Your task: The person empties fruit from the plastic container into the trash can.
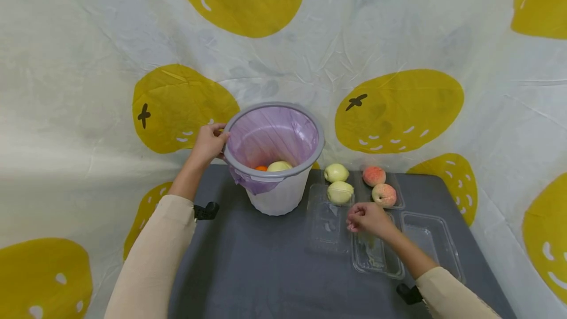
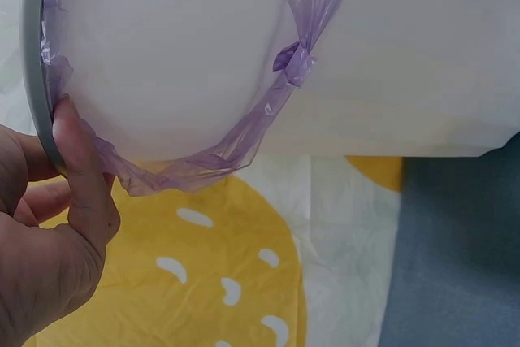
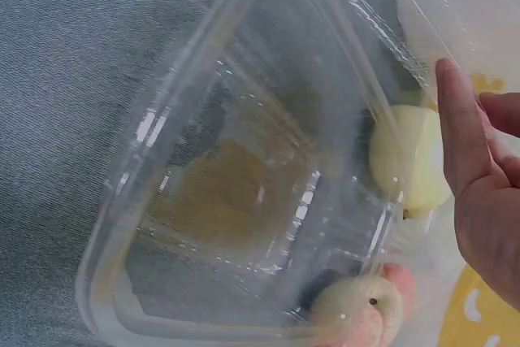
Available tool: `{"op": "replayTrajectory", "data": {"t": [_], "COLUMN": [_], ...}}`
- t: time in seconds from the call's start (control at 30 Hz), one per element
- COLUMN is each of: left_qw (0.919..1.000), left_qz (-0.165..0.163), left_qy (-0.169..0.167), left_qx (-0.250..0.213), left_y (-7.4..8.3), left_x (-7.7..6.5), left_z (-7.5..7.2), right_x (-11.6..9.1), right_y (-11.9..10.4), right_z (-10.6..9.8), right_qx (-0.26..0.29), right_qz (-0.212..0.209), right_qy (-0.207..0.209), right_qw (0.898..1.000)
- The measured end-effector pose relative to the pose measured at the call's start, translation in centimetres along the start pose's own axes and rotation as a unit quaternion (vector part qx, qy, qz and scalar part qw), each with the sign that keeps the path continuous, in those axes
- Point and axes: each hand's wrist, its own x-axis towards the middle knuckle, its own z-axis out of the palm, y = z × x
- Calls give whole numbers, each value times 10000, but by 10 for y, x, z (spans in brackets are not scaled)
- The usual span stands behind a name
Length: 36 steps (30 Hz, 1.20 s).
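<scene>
My left hand (image 1: 211, 141) grips the grey rim of a white bin (image 1: 279, 198), thumb and fingers on either side of the rim in the left wrist view. A purple bag (image 2: 268, 115) lines the bin and is knotted outside. Inside lie a pale round fruit (image 1: 280, 166) and an orange one (image 1: 261, 168). My right hand (image 1: 369, 219) has bent fingers and pinches the edge of a clear plastic container (image 1: 325, 225). That container's far edge crosses in front of a pale yellow-green apple (image 1: 340, 194).
Another pale apple (image 1: 336, 172) sits behind. Two peaches, one nearer (image 1: 384, 195) and one farther (image 1: 374, 175), lie in a clear tray at the back. More clear containers (image 1: 376, 260) stand on the grey table (image 1: 266, 270). A lemon-print cloth (image 1: 283, 63) hangs behind.
</scene>
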Motion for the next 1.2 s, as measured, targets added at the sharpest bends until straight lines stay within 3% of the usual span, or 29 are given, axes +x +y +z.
{"op": "replayTrajectory", "data": {"t": [0.2, 0.5, 0.77, 0.97, 1.2], "left_qw": [10000, 10000, 9999, 9999, 9998], "left_qz": [42, 53, 105, 84, 133], "left_qy": [7, -2, -3, 8, 26], "left_qx": [4, -14, -24, -71, -149], "left_y": [-1, -2, -1, -2, -4], "left_x": [1, 1, 0, 0, 0], "left_z": [0, 0, 0, -1, 0], "right_x": [0, 4, 8, 10, 2], "right_y": [1, 3, 3, 1, -4], "right_z": [8, 18, 25, 30, 29], "right_qx": [160, 174, -242, -852, -1621], "right_qz": [-36, 21, 181, 177, -95], "right_qy": [-685, -1055, -957, -740, -523], "right_qw": [9975, 9943, 9950, 9935, 9853]}}
